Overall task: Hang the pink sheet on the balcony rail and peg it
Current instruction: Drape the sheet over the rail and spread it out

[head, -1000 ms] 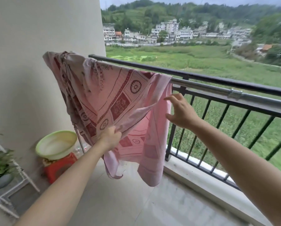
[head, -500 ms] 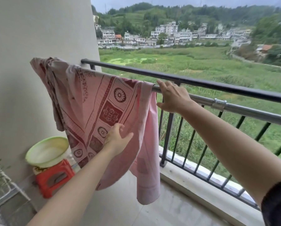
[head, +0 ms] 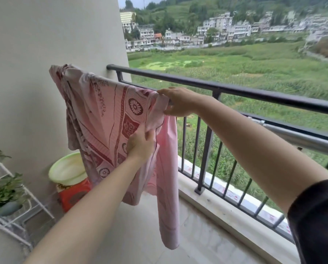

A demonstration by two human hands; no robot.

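1. A tiled balcony is overlooking green fields, and the pink patterned cotton sheet [head: 109, 119] is hanging bunched over the silver metal drying pole [head: 302, 136], just inside the black metal balcony rail [head: 254, 90].
2. The right hand [head: 180, 101] is pinching the sheet's top edge at the pole.
3. The left hand [head: 140, 147] is gripping a lower fold.
4. Judging from this, spreading rightwards is working best while both hands are pulling evenly, flattening bunches before pegging.
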